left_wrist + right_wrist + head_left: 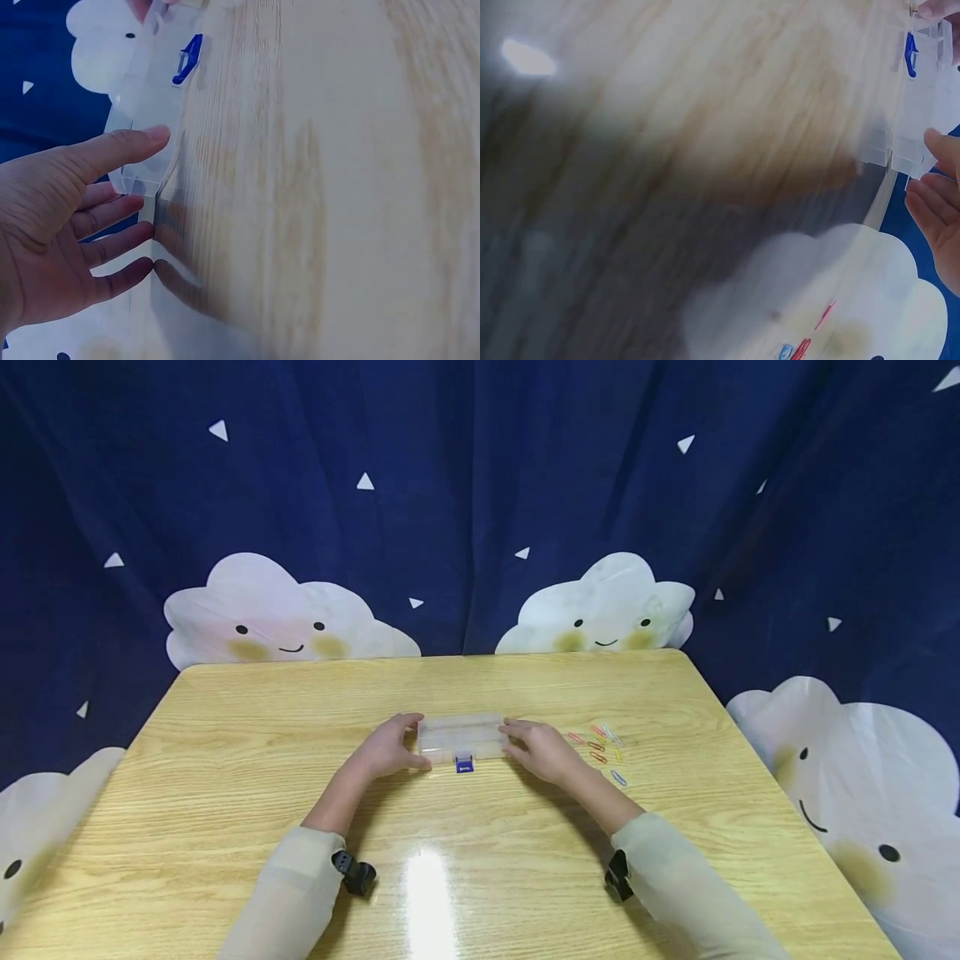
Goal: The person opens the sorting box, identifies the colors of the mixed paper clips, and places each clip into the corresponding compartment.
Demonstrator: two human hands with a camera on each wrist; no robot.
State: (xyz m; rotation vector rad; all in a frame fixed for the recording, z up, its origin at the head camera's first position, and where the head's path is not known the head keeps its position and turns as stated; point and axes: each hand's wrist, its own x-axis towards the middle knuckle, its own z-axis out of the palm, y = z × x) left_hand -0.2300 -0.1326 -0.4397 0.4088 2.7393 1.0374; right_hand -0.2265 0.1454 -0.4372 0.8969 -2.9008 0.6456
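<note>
A clear plastic box (pixel 461 727) with a blue latch (pixel 465 765) on its front side lies on the wooden table. At the box's left end is my left hand (pixel 386 748), its thumb by the front corner and index finger by the back one. The left wrist view shows those fingers spread and relaxed, the thumb overlapping the box. My right hand (pixel 543 752) is at the opposite end, fingertips right at the edge. In the right wrist view its fingers (pixel 926 206) look extended beside the box end, with part of the hand out of frame.
Several coloured paper clips lie scattered right of my right hand, among them a blue paper clip (pixel 618 778) nearest me. The wooden table (pixel 247 760) reaches back to a dark blue curtain (pixel 450 510) with white clouds. A black wrist camera (pixel 356 872) is strapped over my left sleeve.
</note>
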